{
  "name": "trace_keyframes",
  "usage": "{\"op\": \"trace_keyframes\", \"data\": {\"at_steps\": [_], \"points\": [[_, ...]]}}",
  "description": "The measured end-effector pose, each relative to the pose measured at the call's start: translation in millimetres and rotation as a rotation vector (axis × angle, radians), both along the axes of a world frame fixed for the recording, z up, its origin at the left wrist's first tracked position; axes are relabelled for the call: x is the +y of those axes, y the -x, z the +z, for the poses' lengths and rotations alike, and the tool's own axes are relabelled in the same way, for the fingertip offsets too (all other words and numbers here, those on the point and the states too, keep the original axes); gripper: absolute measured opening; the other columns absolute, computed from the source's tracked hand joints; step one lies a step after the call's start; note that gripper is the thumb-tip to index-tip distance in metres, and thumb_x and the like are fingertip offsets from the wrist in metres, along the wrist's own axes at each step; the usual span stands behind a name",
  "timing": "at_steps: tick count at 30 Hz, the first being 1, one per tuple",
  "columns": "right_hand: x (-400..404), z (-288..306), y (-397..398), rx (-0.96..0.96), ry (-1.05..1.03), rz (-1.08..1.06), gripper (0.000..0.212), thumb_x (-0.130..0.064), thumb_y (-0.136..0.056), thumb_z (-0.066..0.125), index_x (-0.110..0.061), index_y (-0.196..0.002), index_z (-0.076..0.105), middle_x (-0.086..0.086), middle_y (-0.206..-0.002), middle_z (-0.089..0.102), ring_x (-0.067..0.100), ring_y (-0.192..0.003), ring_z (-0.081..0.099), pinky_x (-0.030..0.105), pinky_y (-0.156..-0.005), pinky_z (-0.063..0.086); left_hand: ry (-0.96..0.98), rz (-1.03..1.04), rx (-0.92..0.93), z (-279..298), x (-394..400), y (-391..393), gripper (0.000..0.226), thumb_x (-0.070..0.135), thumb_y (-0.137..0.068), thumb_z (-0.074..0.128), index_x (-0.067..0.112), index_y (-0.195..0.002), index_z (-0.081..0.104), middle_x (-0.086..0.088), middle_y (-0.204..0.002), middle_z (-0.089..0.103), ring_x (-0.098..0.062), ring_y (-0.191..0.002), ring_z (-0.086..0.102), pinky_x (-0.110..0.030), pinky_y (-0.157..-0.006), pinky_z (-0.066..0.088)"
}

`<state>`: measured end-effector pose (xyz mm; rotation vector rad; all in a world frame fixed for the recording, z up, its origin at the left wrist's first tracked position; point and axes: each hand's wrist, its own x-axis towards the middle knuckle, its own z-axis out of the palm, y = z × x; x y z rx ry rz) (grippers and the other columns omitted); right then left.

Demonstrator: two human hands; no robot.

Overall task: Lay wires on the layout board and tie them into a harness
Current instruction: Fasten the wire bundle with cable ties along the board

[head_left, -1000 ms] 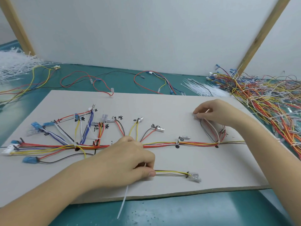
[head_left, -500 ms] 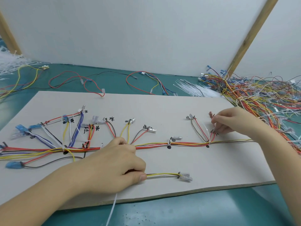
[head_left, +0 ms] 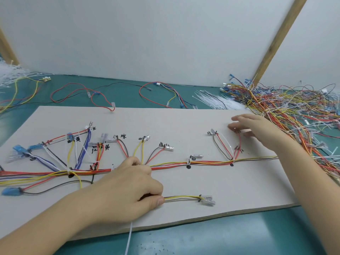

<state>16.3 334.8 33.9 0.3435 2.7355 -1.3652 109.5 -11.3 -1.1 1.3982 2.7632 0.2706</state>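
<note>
While harness trunk point(head_left: 207, 162) is pinned by curled left hand point(head_left: 128, 188), right hand point(head_left: 257, 131) fingers spread over red branch wire point(head_left: 239, 144); wires limp, light, best pinched near terminals.

- Teal tabletop point(head_left: 239, 234) along the frame's bottom and across mid-left.
- White wall panel point(head_left: 147, 37) fills the top.
- Slanted wooden post point(head_left: 279, 39) upper right; another wooden strip point(head_left: 7, 48) at left edge.
</note>
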Motion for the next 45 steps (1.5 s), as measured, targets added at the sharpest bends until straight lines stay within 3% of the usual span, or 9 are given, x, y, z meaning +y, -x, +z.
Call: {"op": "trace_keyframes", "data": {"at_steps": [7, 20, 24, 29, 32, 35, 38, 41, 45], "points": [[42.5, 10.4, -24.7, -0.007, 0.088, 0.075, 0.029, -0.033, -0.101, 0.036, -0.027, -0.119, 0.057, -0.002, -0.118, 0.065, 0.017, -0.108, 0.061, 0.031, -0.089, 0.045, 0.010, -0.002, 0.010, -0.1, -0.1, -0.2, 0.051, 0.061, -0.080, 0.008, 0.023, -0.067, 0.039, 0.008, -0.061, 0.039, 0.000, -0.072, 0.034, -0.020, -0.092, 0.019], [92.9, 15.9, -65.7, -0.157, -0.067, -0.083, 0.032, -0.035, -0.099, 0.039, -0.018, -0.110, 0.063, 0.008, -0.104, 0.064, 0.029, -0.084, 0.057, 0.030, -0.074, 0.057, 0.013, -0.004, -0.067, 7.0, -2.6, 1.2, 0.059, 0.065, -0.073, 0.003, 0.027, -0.074, 0.047, 0.010, -0.070, 0.045, 0.002, -0.082, 0.038, -0.010, -0.093, 0.017], [93.7, 11.8, -71.7, -0.125, -0.153, -0.051, 0.028, -0.035, -0.098, 0.041, -0.024, -0.112, 0.063, 0.001, -0.100, 0.069, 0.023, -0.094, 0.061, 0.031, -0.080, 0.057, -0.215, 0.033, -0.215, 25.1, -11.2, -0.3, 0.045, 0.057, -0.077, 0.021, 0.036, -0.087, 0.060, 0.017, -0.083, 0.057, 0.004, -0.090, 0.045, -0.012, -0.084, 0.033], [93.4, 5.0, -82.6, -0.217, -0.508, 0.005, 0.030, -0.042, -0.094, 0.043, -0.045, -0.124, 0.042, -0.005, -0.123, 0.059, 0.021, -0.104, 0.057, 0.043, -0.095, 0.044, -0.483, 0.175, 0.016, 35.6, -39.1, -12.3, 0.031, 0.036, -0.087, 0.037, 0.037, -0.115, 0.051, 0.022, -0.113, 0.054, 0.007, -0.112, 0.043, -0.007, -0.097, 0.028], [71.0, 0.0, -88.8, -0.239, -0.636, 0.056, 0.047, -0.037, -0.094, 0.047, -0.036, -0.139, 0.034, 0.001, -0.146, 0.041, 0.028, -0.119, 0.049, 0.045, -0.101, 0.039, -0.437, 0.274, 0.151, 28.3, -55.9, -26.7, 0.031, 0.033, -0.085, 0.043, 0.032, -0.114, 0.053, 0.010, -0.121, 0.053, -0.007, -0.119, 0.043, -0.021, -0.103, 0.029], [13.2, 4.3, -101.2, 0.030, -0.720, 0.182, 0.043, -0.035, -0.093, 0.048, -0.039, -0.135, 0.040, -0.013, -0.151, 0.026, 0.020, -0.132, 0.040, 0.050, -0.114, 0.020, -0.283, 0.306, 0.210, 16.0, -61.1, -36.6, 0.030, 0.039, -0.082, 0.046, 0.028, -0.103, 0.065, 0.001, -0.128, 0.052, -0.021, -0.123, 0.039, -0.043, -0.098, 0.035], [-70.2, 14.7, -127.8, 0.309, -0.533, 0.468, 0.036, -0.026, -0.091, 0.052, -0.054, -0.113, 0.045, -0.035, -0.132, 0.038, -0.010, -0.126, 0.034, 0.031, -0.113, 0.019, -0.227, 0.321, 0.182, 9.2, -64.0, -40.5, 0.037, 0.044, -0.082, 0.046, 0.027, -0.108, 0.066, -0.002, -0.139, 0.043, -0.025, -0.125, 0.037, -0.046, -0.101, 0.035], [-130.4, 13.7, -144.9, 0.350, -0.396, 0.683, 0.034, -0.024, -0.091, 0.053, -0.053, -0.108, 0.051, -0.037, -0.122, 0.046, -0.019, -0.118, 0.037, 0.003, -0.098, 0.023, -0.316, 0.341, 0.130, 12.6, -70.4, -44.0, 0.039, 0.044, -0.084, 0.045, 0.031, -0.120, 0.054, 0.005, -0.143, 0.033, -0.012, -0.126, 0.032, -0.026, -0.106, 0.024], [-182.4, 9.3, -139.0, 0.350, -0.351, 0.713, 0.025, -0.025, -0.094, 0.048, -0.042, -0.110, 0.058, -0.038, -0.092, 0.050, -0.019, -0.092, 0.044, 0.000, -0.079, 0.032, -0.526, 0.514, 0.013, 27.0, -81.9, -32.7, 0.031, 0.042, -0.085, 0.049, 0.041, -0.116, 0.048, 0.025, -0.111, 0.051, 0.009, -0.102, 0.046, -0.002, -0.085, 0.031]]}}
